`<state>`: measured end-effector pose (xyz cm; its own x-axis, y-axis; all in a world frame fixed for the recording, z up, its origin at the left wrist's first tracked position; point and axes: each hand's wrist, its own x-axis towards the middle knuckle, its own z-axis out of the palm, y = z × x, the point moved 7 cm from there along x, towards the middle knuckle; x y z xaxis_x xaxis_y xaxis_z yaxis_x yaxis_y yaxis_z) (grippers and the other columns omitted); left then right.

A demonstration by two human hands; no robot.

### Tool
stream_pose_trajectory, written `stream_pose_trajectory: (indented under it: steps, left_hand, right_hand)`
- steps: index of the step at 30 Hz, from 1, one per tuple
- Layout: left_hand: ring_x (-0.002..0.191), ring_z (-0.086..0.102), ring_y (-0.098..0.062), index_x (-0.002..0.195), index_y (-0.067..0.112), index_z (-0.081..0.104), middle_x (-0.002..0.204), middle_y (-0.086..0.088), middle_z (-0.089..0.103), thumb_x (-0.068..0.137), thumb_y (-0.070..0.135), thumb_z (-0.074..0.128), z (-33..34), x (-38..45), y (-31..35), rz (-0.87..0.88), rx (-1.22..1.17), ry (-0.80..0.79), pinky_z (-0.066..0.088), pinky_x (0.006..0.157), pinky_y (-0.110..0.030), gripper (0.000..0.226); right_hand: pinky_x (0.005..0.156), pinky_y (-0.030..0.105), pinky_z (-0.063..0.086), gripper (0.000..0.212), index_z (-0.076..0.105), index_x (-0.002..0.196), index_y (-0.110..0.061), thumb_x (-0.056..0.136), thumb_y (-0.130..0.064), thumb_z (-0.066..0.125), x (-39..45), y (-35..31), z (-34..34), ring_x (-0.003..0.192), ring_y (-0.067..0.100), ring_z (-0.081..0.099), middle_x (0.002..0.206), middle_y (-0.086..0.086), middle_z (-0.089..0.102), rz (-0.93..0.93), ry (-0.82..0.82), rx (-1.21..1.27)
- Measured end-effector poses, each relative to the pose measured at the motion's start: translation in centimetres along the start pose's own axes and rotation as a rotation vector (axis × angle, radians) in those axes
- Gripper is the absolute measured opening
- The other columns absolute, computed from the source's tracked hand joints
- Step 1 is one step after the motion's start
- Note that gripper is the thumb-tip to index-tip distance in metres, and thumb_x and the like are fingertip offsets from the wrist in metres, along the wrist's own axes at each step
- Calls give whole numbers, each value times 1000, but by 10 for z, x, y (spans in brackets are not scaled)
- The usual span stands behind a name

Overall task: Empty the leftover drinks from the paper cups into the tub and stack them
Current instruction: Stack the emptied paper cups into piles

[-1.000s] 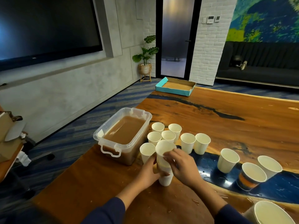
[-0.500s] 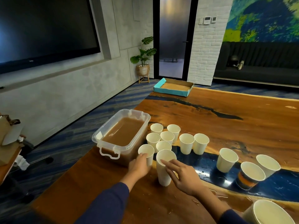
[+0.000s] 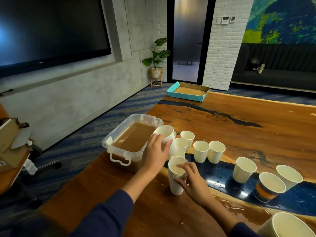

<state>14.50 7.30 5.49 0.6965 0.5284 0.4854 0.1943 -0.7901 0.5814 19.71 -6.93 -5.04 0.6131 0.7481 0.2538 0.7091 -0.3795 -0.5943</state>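
A clear plastic tub (image 3: 111,142) holding brown liquid stands at the table's left edge. My left hand (image 3: 156,154) grips a white paper cup (image 3: 166,134), lifted and tilted toward the tub's right rim. My right hand (image 3: 191,180) holds a stack of white cups (image 3: 175,185) standing on the table, fingers over its rim and side. Several more white cups (image 3: 201,151) stand in a cluster just behind the stack.
Further white cups (image 3: 242,170) and a dark striped cup (image 3: 268,187) stand to the right on the wooden table (image 3: 239,125). Another large cup (image 3: 289,226) is at the bottom right, with spilled liquid (image 3: 229,205) near it. A teal cardboard tray (image 3: 188,91) sits at the far corner.
My left hand has picked a cup from the cluster and raised it, tilted, to the tub's rim. My right hand has closed on the stack's top.
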Motion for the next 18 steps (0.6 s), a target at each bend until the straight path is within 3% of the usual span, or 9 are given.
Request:
stream_pose_trajectory:
  steps: [2,4,6,8,11,14,18]
  left_hand:
    - [95,53,-13,109,7,62,111,-4,57,96,36,54,-13,2,17,90,-84,73,45,71,-19,33]
    - [89,52,-11,105,7,63,107,-4,58,94,38,54,-16,-1,29,179,-118,52,44,69,-14,34]
    - [88,50,-10,101,7,63,103,-4,57,92,38,54,-5,-10,34,255,-108,-60,38,69,-10,33]
    - [93,50,-12,101,8,62,103,-4,56,94,35,55,14,-23,31,301,-59,-210,43,74,-16,29]
    - [103,48,-12,108,11,61,109,-1,54,97,36,52,39,-42,17,284,21,-398,46,86,-27,29]
    - [111,43,-11,122,17,57,120,3,52,98,44,44,54,-57,5,311,223,-506,35,93,-23,38]
    - [113,42,-15,127,18,51,127,2,51,96,51,44,58,-63,-3,371,403,-520,31,95,-25,45]
  right_hand:
    - [69,10,44,63,34,140,-24,87,-36,66,-3,-1,-4,95,1,46,132,-12,28,41,110,52]
    - [74,23,52,79,31,142,-20,79,-38,74,-5,4,-9,105,6,45,131,-11,27,113,222,117]
    - [76,34,55,91,29,143,-19,71,-40,80,-5,13,-11,104,16,51,132,-10,29,182,275,187]
    - [71,29,52,98,26,143,-18,66,-41,83,-5,22,-11,94,22,54,132,-4,33,217,283,212]
    - [67,21,49,104,18,144,-27,65,-39,85,-5,32,-8,81,11,52,126,-7,32,242,231,237]
    - [76,18,48,103,10,140,-37,70,-28,84,-3,38,2,90,10,52,124,-9,28,242,100,255]
    - [89,23,50,84,19,143,-33,82,-4,69,3,52,15,102,8,49,140,-3,27,293,-34,98]
